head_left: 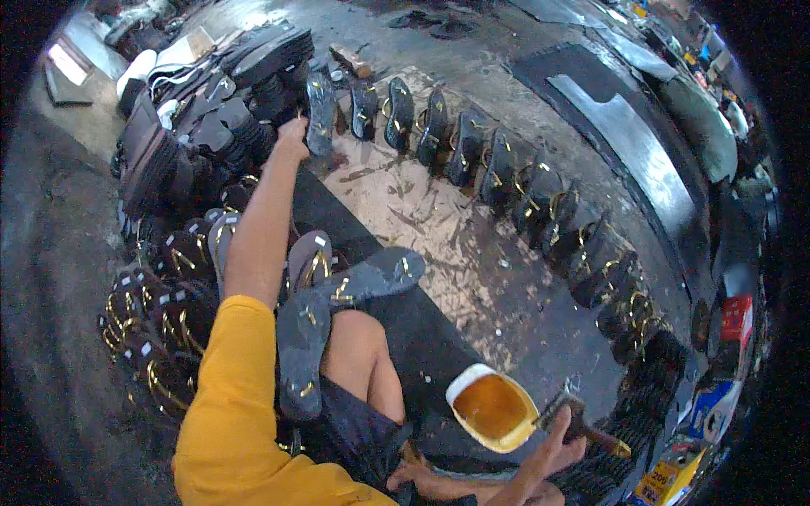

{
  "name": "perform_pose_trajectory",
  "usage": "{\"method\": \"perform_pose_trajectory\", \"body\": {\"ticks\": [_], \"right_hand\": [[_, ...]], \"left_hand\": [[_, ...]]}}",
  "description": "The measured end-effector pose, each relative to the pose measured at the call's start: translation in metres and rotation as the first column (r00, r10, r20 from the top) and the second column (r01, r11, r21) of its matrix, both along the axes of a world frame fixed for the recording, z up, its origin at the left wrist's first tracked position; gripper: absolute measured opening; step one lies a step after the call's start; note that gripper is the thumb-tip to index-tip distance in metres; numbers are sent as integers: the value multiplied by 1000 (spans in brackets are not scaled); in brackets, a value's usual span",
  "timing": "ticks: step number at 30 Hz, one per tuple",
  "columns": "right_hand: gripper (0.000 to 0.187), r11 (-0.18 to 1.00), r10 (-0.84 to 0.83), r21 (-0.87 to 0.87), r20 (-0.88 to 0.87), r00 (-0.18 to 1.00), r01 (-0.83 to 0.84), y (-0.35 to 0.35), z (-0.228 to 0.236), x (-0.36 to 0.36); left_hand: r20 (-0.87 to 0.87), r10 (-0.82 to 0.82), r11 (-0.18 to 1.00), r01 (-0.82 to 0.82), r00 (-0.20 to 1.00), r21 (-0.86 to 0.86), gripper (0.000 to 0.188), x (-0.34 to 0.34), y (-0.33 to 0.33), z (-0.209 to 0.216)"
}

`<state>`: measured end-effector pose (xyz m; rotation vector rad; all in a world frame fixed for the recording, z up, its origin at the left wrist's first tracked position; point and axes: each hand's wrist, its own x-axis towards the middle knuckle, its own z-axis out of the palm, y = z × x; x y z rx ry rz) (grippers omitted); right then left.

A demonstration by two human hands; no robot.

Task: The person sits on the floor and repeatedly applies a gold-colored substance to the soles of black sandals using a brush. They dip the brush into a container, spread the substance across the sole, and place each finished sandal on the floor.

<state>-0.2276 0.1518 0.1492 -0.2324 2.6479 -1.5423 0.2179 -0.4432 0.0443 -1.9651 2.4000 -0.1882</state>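
My left hand [294, 137], arm stretched far forward out of a yellow sleeve, pinches the edge of a dark flip-flop sole [321, 114] at the far end of a curved row. Its fingertips are small and partly hidden. In my right hand [558, 440] is a brush [609, 442] with a wooden handle, its head beside the rim of a pale tub [452, 390] of amber, glue-like liquid. Two more soles lie across my lap: one [384, 274] sideways over my knee, another [301, 354] lengthwise. Gold pieces show on both.
Several dark flip-flops [432, 126] with gold straps stand in a row curving right. Stacked dark soles [224, 118] rise at the far left, above a heap of gold-strapped flip-flops [156, 337]. Dark sheets [624, 135] lie at the right, and cartons [671, 476] stand near the lower right.
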Motion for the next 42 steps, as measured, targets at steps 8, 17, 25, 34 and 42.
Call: {"method": "perform_pose_trajectory", "body": {"ticks": [8,17,25,34,42], "right_hand": [[47,917,120,393,-104,987,-70,-13,23,-12],[34,883,353,267,162,922,-385,72,-13,23],[16,788,569,339,-81,819,-514,51,7,21],[28,934,301,196,11,953,-298,83,-8,-1],[35,893,315,230,297,902,-388,126,-33,-6]], "left_hand": [[-698,476,714,-229,-535,662,66,-7,-62,-91],[104,364,906,-378,925,190,73,83,50,60],[-49,739,654,-700,671,287,51,234,8,-38],[-781,621,778,-182,75,601,37,233,-7,-6],[-275,614,789,-567,740,236,51,101,46,-51]]}}
